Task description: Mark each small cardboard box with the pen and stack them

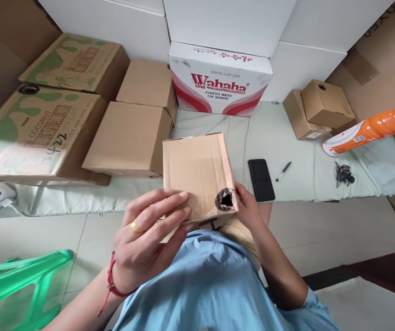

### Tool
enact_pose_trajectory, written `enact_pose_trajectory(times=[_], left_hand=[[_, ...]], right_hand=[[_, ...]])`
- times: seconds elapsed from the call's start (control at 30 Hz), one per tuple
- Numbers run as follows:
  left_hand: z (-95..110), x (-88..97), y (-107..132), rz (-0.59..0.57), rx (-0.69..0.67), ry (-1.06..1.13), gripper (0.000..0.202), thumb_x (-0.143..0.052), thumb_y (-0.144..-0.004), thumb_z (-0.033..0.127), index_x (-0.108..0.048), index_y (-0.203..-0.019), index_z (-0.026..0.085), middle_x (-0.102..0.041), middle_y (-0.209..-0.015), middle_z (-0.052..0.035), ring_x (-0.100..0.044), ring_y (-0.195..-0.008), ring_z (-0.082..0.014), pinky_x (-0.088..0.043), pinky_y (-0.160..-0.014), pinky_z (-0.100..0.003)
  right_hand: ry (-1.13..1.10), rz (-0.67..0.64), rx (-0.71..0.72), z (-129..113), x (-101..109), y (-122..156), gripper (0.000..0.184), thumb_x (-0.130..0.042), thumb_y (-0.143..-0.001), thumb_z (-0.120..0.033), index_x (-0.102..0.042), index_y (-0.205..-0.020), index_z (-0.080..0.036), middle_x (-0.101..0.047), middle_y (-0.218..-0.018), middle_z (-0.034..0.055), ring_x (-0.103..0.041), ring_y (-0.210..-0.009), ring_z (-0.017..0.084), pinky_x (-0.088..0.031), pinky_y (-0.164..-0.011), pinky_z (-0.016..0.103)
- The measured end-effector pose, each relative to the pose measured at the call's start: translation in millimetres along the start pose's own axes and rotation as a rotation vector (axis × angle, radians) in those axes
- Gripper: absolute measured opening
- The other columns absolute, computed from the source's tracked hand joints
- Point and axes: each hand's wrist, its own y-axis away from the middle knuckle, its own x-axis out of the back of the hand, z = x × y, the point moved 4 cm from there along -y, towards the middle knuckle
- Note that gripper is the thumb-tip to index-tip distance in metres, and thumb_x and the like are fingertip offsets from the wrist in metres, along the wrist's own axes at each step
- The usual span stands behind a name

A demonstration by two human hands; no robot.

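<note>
A small brown cardboard box (195, 172) is held up in front of my body, over the near edge of the covered table. Near its lower right corner is a hole with a blackened, ragged rim. My left hand (152, 230), with a ring and a red string bracelet, grips the box's lower left; its fingers lie on the top face and the thumb is at the near edge. My right hand (250, 207) holds the right side beside the hole, its fingers partly hidden behind the box.
Plain cardboard boxes (128, 135) and coconut cartons (35, 133) stand left. A Wahaha carton (220, 82) is at the back. Rightward are a phone (261, 180), a pen (283, 171), keys (344, 174), an orange bottle (373, 131) and small boxes (326, 103). A green stool (35, 271) stands lower left.
</note>
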Motion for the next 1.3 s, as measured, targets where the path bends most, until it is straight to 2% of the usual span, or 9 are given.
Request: enact_pose_trajectory(times=[0.13,0.3,0.4,0.57,0.83,0.97,1.1,1.23,1.3], left_hand=[[5.2,-15.5,-8.5,-0.124,-0.057,-0.023,0.052,-0.081,-0.089,0.008,-0.079,-0.136,0.032,-0.082,-0.134,-0.0043,-0.072,-0.135,-0.0336,-0.062,-0.115,-0.05],[10.7,-27.4,-5.8,-0.068,-0.213,-0.138,0.037,-0.075,-0.097,0.008,-0.073,-0.134,0.016,-0.08,-0.135,-0.0123,-0.067,-0.141,-0.0305,-0.06,-0.117,-0.046],[11.4,-35.9,-3.9,-0.031,-0.24,-0.205,0.033,-0.076,-0.095,0.007,-0.074,-0.128,0.014,-0.077,-0.132,-0.015,-0.066,-0.138,-0.0323,-0.06,-0.115,-0.046],[4.2,-49.7,-1.1,0.046,-0.309,-0.244,0.035,-0.071,-0.096,0.007,-0.075,-0.128,0.018,-0.074,-0.128,-0.0137,-0.064,-0.132,-0.0318,-0.059,-0.106,-0.046],[-5.3,-62.4,1.1,0.151,-0.368,-0.263,0.033,-0.066,-0.095,0.009,-0.075,-0.125,0.02,-0.073,-0.12,-0.0132,-0.064,-0.126,-0.0298,-0.056,-0.101,-0.044],[-3.3,-66.7,-0.8,0.151,-0.366,-0.286,0.035,-0.066,-0.096,0.011,-0.075,-0.127,0.024,-0.074,-0.118,-0.0126,-0.065,-0.122,-0.029,-0.056,-0.1,-0.043],[-2.4,-70.1,-1.7,0.172,-0.359,-0.278,0.032,-0.066,-0.096,0.01,-0.075,-0.124,0.022,-0.072,-0.118,-0.013,-0.064,-0.121,-0.0291,-0.055,-0.099,-0.043],[-3.7,-73.8,-1.0,0.196,-0.372,-0.276,0.033,-0.069,-0.093,0.009,-0.077,-0.121,0.024,-0.072,-0.121,-0.0121,-0.064,-0.122,-0.0293,-0.054,-0.098,-0.043],[-4.1,-75.3,-0.6,0.2,-0.372,-0.277,0.034,-0.069,-0.092,0.009,-0.077,-0.122,0.025,-0.072,-0.122,-0.012,-0.063,-0.122,-0.0294,-0.055,-0.097,-0.043]], right_hand=[[0.343,0.046,0.13,-18.9,34.7,-16.5,0.037,-0.063,-0.098,-0.054,-0.083,-0.107,-0.024,-0.084,-0.105,0.0088,-0.076,-0.093,0.027,-0.06,-0.092,0.042],[0.873,0.467,0.122,-24.3,141.6,-50.4,0.045,-0.049,-0.102,-0.039,-0.082,-0.123,-0.018,-0.082,-0.11,0.0147,-0.073,-0.096,0.028,-0.055,-0.094,0.04],[1.223,0.447,-0.024,-11.7,187.8,-72.7,0.054,-0.046,-0.097,-0.022,-0.076,-0.142,-0.017,-0.073,-0.135,0.0185,-0.068,-0.092,0.024,-0.049,-0.082,0.035],[1.476,0.171,-0.07,10.2,206.2,-85.1,0.056,-0.041,-0.103,-0.019,-0.073,-0.148,-0.024,-0.06,-0.153,0.0149,-0.061,-0.093,0.02,-0.037,-0.07,0.031],[1.7,-0.035,-0.044,1.5,217.6,-76.5,0.037,-0.047,-0.108,-0.031,-0.077,-0.127,-0.021,-0.077,-0.118,0.0124,-0.068,-0.092,0.022,-0.03,-0.064,0.032],[1.457,0.257,0.002,-23.2,226.4,-60.5,0.015,-0.062,-0.091,-0.028,-0.072,-0.099,-0.019,-0.075,-0.086,0.0071,-0.065,-0.076,0.021,-0.035,-0.064,0.031],[0.501,0.704,0.213,-62.7,214.0,-28.6,0.022,-0.071,-0.075,-0.038,-0.054,-0.08,-0.026,-0.049,-0.058,-0.0065,-0.044,-0.052,0.014,-0.034,-0.053,0.027],[-0.181,0.513,0.284,-96.6,148.5,-5.8,0.031,-0.071,-0.08,-0.04,-0.044,-0.073,-0.026,-0.033,-0.051,-0.012,-0.026,-0.043,0.008,-0.023,-0.044,0.02],[-0.333,0.422,0.3,-111.7,111.4,5.6,0.025,-0.077,-0.084,-0.037,-0.057,-0.077,-0.023,-0.045,-0.05,-0.0096,-0.029,-0.041,0.007,-0.023,-0.042,0.018]])
